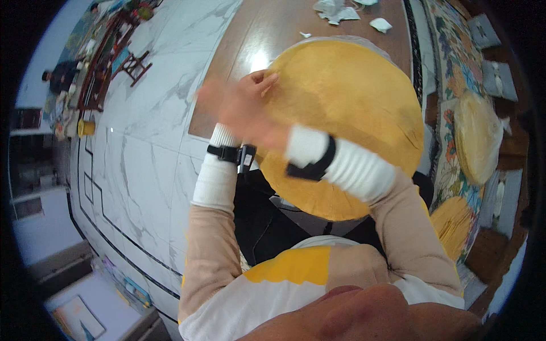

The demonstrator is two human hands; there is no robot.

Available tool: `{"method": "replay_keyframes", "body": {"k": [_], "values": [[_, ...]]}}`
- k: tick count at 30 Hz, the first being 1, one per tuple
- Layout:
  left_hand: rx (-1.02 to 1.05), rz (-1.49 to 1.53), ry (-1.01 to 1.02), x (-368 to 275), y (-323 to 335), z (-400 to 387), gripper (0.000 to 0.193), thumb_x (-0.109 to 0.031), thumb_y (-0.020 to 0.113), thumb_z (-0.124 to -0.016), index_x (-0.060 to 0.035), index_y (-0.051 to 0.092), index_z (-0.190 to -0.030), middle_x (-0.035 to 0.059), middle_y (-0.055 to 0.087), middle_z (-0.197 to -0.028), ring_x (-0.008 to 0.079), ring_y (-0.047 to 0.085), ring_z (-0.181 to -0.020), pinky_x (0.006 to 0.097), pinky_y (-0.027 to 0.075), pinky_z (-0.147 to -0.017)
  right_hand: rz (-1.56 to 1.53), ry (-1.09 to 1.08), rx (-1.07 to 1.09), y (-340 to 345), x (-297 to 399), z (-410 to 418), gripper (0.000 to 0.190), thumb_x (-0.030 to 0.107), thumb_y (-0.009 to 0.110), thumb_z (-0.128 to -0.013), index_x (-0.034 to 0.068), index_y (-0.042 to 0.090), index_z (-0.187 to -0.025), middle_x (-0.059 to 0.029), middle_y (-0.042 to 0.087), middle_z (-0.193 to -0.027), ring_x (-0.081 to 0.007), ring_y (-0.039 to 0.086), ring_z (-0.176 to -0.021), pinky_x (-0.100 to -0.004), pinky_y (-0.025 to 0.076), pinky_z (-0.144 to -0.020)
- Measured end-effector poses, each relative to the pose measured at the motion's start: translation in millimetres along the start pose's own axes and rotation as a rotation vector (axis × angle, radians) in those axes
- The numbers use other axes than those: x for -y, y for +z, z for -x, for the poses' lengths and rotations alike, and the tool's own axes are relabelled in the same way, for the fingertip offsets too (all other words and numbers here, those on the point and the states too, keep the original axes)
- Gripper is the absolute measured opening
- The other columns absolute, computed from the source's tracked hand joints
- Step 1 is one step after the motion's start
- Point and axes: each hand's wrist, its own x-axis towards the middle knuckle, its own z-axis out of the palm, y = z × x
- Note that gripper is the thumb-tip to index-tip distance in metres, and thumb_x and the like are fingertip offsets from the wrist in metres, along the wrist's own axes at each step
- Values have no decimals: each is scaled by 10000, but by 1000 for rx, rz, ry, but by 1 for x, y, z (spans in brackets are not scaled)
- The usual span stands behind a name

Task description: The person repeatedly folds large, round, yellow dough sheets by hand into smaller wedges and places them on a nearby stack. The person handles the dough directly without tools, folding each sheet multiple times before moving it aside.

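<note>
A large round yellow sheet (341, 98), thin and slightly creased, spreads over the near end of a brown table and hangs towards my lap. Whether it is one layer or several cannot be told. My left hand (252, 87) is at its left edge, with thumb and finger pinched on the rim. Across it passes my right hand (243, 113), strongly blurred and reaching left over my left wrist. Its fingers are too smeared to show whether they hold anything. Under the sheet's far edge, a strip of clear plastic film (367, 44) shows.
Crumpled white scraps (337, 12) lie on the brown table (239, 55). At right, a patterned seat cover (452, 55) carries a plastic-wrapped yellow round bundle (477, 136) and a creased yellow piece (454, 226). Far left are a person (63, 77), a wooden stool (133, 67) and a yellow bucket (86, 128).
</note>
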Motion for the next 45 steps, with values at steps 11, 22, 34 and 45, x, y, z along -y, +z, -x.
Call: {"method": "replay_keyframes", "body": {"k": [11, 22, 34, 45], "values": [[-211, -1044, 693, -40, 96, 69, 157, -151, 766, -1120, -65, 860, -1212, 150, 878, -1072, 358, 846, -947, 446, 652, -763, 1052, -20, 349, -207, -93, 10, 1033, -77, 858, -771, 229, 593, -1721, -103, 647, -1691, -361, 570, -1568, -506, 459, -1288], [5, -1148, 811, -34, 183, 157, 410, -59, 762, -984, -113, 748, -1390, 122, 761, -1100, 358, 748, -992, 477, 621, -804, 1099, -226, 471, -386, -128, 138, 427, 10, 770, -915, 102, 769, -1332, -125, 775, -1385, -337, 692, -1402, -511, 515, -1229], [297, -1237, 816, 19, 270, 295, 287, -143, 749, -925, -35, 727, -1190, 89, 623, -1095, 279, 675, -1055, 396, 622, -773, 1201, -308, 152, -432, -33, 348, 319, 55, 771, -909, 61, 706, -1222, -90, 744, -1193, -331, 712, -1253, -433, 598, -1168], [168, -779, 544, 28, 245, 299, 420, -156, 834, -1045, -43, 743, -1439, 166, 711, -1246, 398, 711, -1133, 494, 606, -935, 1318, 340, 240, -430, -36, 280, 460, -84, 690, -1019, 116, 747, -1428, -139, 718, -1266, -336, 667, -1354, -593, 371, -1374]]}}
